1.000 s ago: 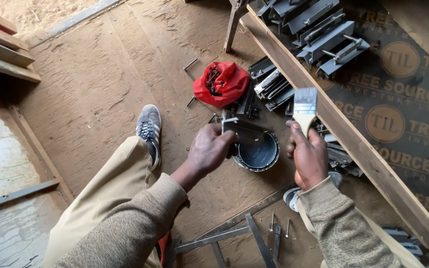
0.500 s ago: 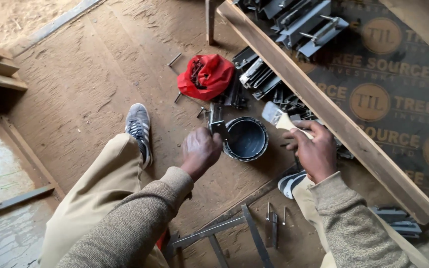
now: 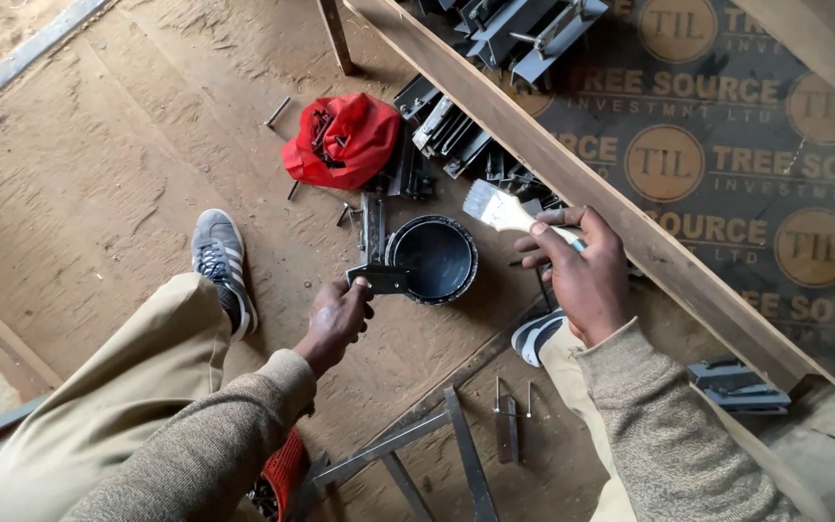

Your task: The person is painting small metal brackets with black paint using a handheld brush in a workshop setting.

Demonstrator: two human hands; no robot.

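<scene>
My left hand (image 3: 338, 314) grips a small dark metal bracket (image 3: 377, 253) by its lower end, holding it just left of a round black paint tin (image 3: 434, 258) on the wooden floor. My right hand (image 3: 582, 273) holds a flat paintbrush (image 3: 506, 210) with a pale handle, its bristles pointing up-left, a little above and right of the tin. The brush is not touching the bracket.
A red cloth bag (image 3: 343, 140) with dark metal pieces lies beyond the tin. More metal brackets (image 3: 446, 130) are stacked along a long wooden beam (image 3: 572, 184). My grey shoe (image 3: 219, 256) rests left of the tin. Metal strips (image 3: 437, 454) lie near my knees.
The view shifted, so the tin and bag sit lower in the picture. My right hand lowered the brush from upright toward the tin. My left hand kept hold of the bracket.
</scene>
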